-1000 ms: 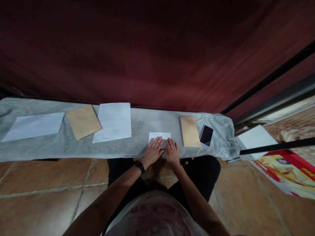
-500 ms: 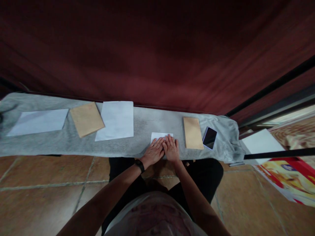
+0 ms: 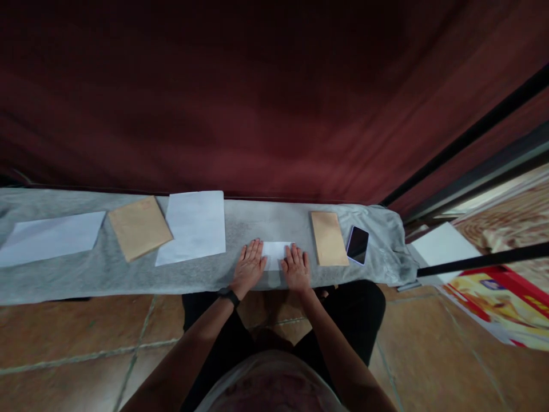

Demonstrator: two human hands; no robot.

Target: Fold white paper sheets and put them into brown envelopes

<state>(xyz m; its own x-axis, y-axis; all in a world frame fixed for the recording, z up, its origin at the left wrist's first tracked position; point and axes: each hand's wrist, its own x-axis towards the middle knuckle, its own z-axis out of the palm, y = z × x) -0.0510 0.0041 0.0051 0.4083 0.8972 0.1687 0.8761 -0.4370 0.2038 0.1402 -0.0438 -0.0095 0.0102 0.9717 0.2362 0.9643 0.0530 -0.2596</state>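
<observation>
A small folded piece of white paper [image 3: 274,255] lies flat on the grey cloth [image 3: 257,216] in front of me. My left hand [image 3: 250,265] rests flat over its left edge, fingers stretched out. On the opposite edge lies my right hand [image 3: 297,269], palm down with the fingers slightly spread. The middle of the paper shows between the two hands; its side edges are partly covered by them. Neither hand grips anything.
To the right are a brown envelope [image 3: 329,239] and a phone [image 3: 357,245]. On the left lie a large white sheet [image 3: 197,226], another brown envelope [image 3: 139,228] and a white sheet [image 3: 51,236]. A red-yellow box [image 3: 506,303] stands beyond the right end, behind a black bar [image 3: 484,260].
My hands have moved apart from the middle of the paper, the left one to the left edge and the right one to the right edge. The view has shifted slightly.
</observation>
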